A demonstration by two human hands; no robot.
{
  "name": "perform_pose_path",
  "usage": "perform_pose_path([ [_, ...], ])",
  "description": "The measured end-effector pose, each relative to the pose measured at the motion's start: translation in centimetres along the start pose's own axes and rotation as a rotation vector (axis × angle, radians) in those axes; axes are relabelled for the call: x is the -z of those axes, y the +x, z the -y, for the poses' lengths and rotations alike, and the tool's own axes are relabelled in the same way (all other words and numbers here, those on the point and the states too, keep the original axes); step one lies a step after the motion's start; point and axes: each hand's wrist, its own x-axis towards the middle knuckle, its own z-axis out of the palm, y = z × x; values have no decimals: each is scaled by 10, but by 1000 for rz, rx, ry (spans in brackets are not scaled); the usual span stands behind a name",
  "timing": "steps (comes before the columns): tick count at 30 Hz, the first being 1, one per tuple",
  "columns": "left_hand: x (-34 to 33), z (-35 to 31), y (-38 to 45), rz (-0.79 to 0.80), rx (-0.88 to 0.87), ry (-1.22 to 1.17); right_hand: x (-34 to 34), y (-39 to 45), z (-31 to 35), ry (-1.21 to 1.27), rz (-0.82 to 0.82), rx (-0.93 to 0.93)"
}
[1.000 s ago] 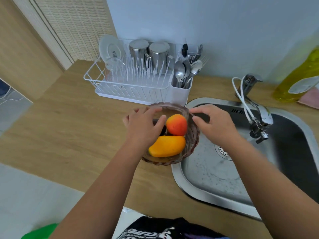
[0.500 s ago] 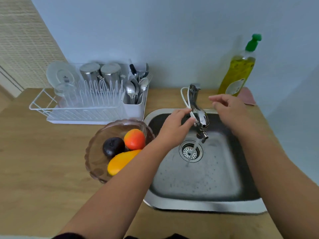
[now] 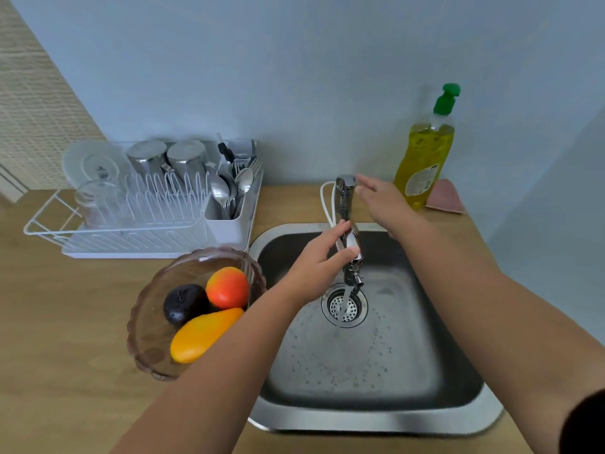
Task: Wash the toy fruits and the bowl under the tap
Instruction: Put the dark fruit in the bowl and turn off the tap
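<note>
Head view, looking down on a wooden counter [image 3: 65, 322] with a steel sink [image 3: 376, 417] set into it on the right. Tap [image 3: 347, 221]: chrome, standing at the far rim of the sink, spout reaching toward the near side; a thin stream of water [image 3: 344, 299] falls from it onto the drain strainer [image 3: 343, 306]. Left hand [image 3: 314, 273]: reaching over the sink's left part, thumb and fingers curled around the lower part of the spout. Right hand [image 3: 383, 201]: at the top of the tap on its right side, fingers held fairly straight and close together, tips at the tap head; whether they press it cannot be told. Bowl [image 3: 147, 322]: brownish, see-through, scalloped rim, resting on the counter just left of the sink, to the near left of the left hand and partly under that forearm, touched by neither hand. Contents: dark purple plum [image 3: 183, 303] at the left, red-orange peach [image 3: 227, 286] on the far right side, yellow mango [image 3: 203, 335] nearest the viewer, all three touching. White dish rack [image 3: 131, 231], far left, holding metal cups, a plate, a glass and cutlery. Yellow dish soap bottle [image 3: 425, 152] with green cap, upright at the far right beside the wall, a pink sponge [image 3: 447, 198] just right of it.
</note>
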Motion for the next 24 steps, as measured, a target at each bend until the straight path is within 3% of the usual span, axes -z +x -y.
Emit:
perform_pose_path([
  [5,2,-1,0,6,16,18,-6,20,-7,-215,63,81],
  [12,0,2,0,-7,5,42,-13,18,-24,-280,38,95],
  [24,5,-1,1,7,-12,101,-2,10,-24,-404,172,159],
])
